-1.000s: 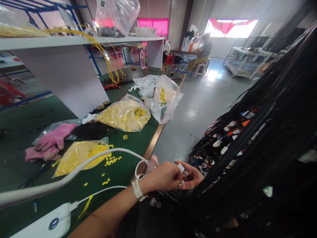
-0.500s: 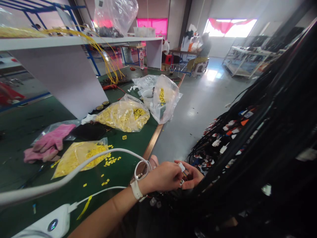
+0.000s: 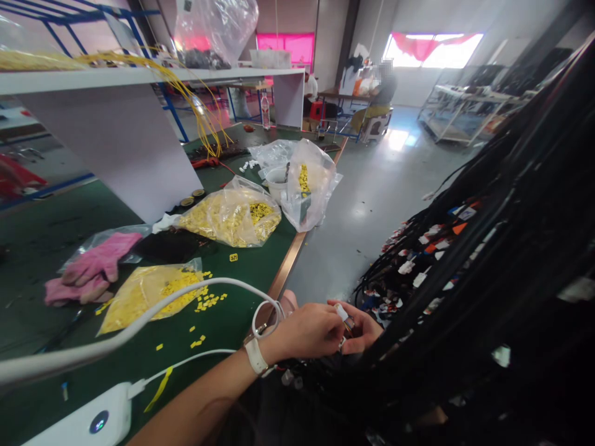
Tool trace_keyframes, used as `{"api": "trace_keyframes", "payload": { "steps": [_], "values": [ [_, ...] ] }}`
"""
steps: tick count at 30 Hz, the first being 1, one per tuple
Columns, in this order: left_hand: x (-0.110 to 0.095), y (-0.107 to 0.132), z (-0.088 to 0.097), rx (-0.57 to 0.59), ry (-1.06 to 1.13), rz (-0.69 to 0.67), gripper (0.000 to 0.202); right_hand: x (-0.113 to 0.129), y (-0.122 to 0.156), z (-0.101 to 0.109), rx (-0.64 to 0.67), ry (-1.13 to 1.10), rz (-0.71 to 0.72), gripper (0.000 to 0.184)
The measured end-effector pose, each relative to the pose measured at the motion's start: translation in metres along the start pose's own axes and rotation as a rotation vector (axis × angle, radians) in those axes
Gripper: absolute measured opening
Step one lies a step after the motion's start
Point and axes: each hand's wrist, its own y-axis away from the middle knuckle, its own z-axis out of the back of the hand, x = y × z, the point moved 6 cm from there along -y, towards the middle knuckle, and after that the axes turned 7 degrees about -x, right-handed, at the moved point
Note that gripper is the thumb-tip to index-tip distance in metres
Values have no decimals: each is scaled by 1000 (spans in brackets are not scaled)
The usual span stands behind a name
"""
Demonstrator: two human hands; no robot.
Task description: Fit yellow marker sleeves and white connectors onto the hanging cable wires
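My left hand [image 3: 318, 329], with a white watch band [image 3: 256, 355] on its wrist, is closed at the table's edge, its fingers curled against a small white connector [image 3: 342, 313] with thin wires. My right hand [image 3: 365, 331] meets it from the other side, fingers bent round the same connector and its wires. A second small white piece shows between the fingertips, too hidden to name. Beside and below the hands hangs a thick bundle of black cables [image 3: 493, 266], with many white, orange and blue connectors [image 3: 418, 279] at its ends.
On the green table [image 3: 242, 291] lie bags of yellow tags [image 3: 227, 214], loose yellow tags [image 3: 209, 302], pink gloves [image 3: 100, 263] and a white power bank [image 3: 95, 418]. A white cable [image 3: 153, 316] arches over the table to my wrist. A person [image 3: 383, 93] sits far off.
Both hands stay in nearly the same place. The white connector between them has tilted slightly, and the fingers have shifted a little.
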Motion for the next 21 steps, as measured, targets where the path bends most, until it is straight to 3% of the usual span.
{"api": "trace_keyframes", "payload": {
  "steps": [11, 17, 21],
  "values": [
    [2, 0, 1, 54, 82, 65, 11, 0, 2, -1, -29, 22, -14, 79],
    [-3, -1, 0, 31, 21, 3, 14, 0, 2, 2, -39, 52, -22, 80],
    [-2, 0, 2, 88, 86, 34, 16, -2, 2, 3, -50, 62, -24, 82]
  ]
}}
